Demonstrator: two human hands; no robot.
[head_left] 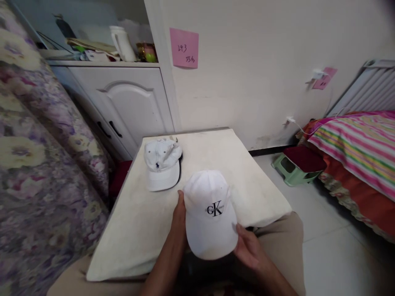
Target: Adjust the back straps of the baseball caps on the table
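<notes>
A white baseball cap (206, 193) with dark CK lettering is held up at the table's near edge, its brim pointing toward me. My left hand (179, 213) grips the cap's left side, the thumb showing and the other fingers hidden behind it. At the right edge of the brim, my right hand (247, 246) is closed on the cap. Farther back on the left lies a pale cap (160, 158) with a small dark emblem, apart from both hands. A dark edge of something shows beneath that pale cap.
The cream-covered table (216, 144) stands against the wall. To the left are a floral curtain (37, 164) and a white cabinet (129, 98). A green stool (286, 168) and a bed with a striped cover (361, 135) are on the right. A pink note (184, 48) sticks to the wall.
</notes>
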